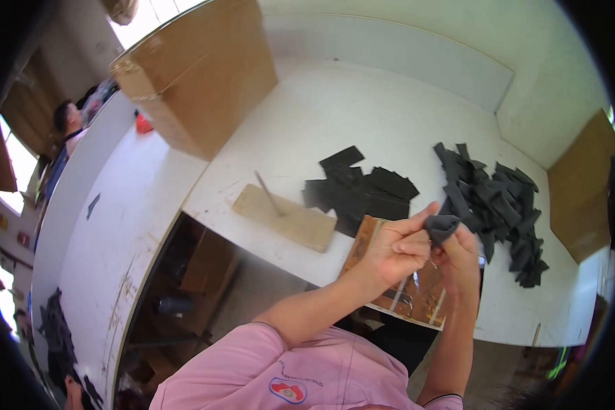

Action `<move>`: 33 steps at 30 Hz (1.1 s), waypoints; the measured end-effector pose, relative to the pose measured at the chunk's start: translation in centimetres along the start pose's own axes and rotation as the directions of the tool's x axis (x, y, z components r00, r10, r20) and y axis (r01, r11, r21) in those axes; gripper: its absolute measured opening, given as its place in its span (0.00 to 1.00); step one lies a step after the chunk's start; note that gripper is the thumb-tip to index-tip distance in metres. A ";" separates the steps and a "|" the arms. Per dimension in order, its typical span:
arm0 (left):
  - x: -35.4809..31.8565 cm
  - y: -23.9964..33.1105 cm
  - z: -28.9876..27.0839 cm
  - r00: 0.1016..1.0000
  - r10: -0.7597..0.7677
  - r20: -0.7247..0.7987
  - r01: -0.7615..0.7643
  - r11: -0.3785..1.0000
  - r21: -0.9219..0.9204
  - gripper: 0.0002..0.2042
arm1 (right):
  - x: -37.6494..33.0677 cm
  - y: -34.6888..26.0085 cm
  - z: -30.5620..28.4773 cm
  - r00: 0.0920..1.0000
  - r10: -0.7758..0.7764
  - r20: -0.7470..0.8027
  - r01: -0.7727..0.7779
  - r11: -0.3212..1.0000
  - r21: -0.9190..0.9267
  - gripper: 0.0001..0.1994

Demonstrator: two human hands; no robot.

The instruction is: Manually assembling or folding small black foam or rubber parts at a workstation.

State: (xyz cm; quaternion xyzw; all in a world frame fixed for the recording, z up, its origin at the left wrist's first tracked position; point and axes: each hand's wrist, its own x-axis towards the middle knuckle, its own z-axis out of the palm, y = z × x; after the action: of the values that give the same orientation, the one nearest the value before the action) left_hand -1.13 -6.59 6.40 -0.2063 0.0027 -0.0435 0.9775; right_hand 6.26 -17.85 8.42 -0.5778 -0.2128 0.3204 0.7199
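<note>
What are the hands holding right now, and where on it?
Both hands, left hand and right hand, pinch a small dark fabric piece at its lower edges.

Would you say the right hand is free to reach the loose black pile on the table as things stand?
Probably not at once: the right hand and left hand both grip a dark piece. The black pile lies just beyond it, with nothing between.

A small workshop: a long white desk (362, 116) strewn with piles of cut black fabric pieces (495, 205), a big cardboard box (198, 75), a wooden board (287, 219), another worker (68, 123) farther along.
</note>
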 end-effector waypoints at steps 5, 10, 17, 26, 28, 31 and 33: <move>0.1 1.0 -1.3 0.988 0.078 -0.130 -0.070 0.996 0.061 0.10 | 0.3 2.1 -0.3 0.996 0.060 0.060 -0.068 0.987 0.144 0.08; -1.3 0.7 -2.6 0.947 0.281 -0.154 -0.081 0.675 0.734 0.10 | -0.5 5.3 -1.4 0.997 0.068 0.031 -0.074 0.955 0.287 0.08; -1.3 -0.8 -1.0 0.907 0.420 0.028 -0.092 0.133 0.987 0.10 | -0.6 4.6 -2.1 0.993 0.118 0.028 -0.121 0.969 0.217 0.06; -0.9 0.3 0.5 0.838 0.104 0.535 -0.338 -0.671 0.660 0.07 | -0.6 3.0 -2.0 0.995 -0.078 -0.066 0.062 0.976 -0.210 0.10; -0.9 0.0 0.0 0.819 0.250 0.516 -0.312 -0.561 0.767 0.06 | -1.1 2.8 -1.9 0.992 -0.095 -0.080 0.069 0.958 -0.279 0.10; -1.2 -0.8 0.5 0.854 0.347 0.389 -0.309 -0.264 0.914 0.04 | -2.0 1.5 -1.8 0.878 -0.475 0.056 0.416 0.701 -0.579 0.12; -1.5 -0.8 1.1 0.856 0.379 0.352 -0.336 -0.109 0.935 0.03 | -2.5 -0.6 -0.3 0.844 -0.513 0.159 0.430 0.470 -0.771 0.11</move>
State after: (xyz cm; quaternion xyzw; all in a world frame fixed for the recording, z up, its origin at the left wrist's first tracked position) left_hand -2.66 -6.70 7.71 0.5428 0.0419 0.2279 0.8073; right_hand 4.86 -19.86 9.13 -0.7643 -0.4466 -0.0440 0.4632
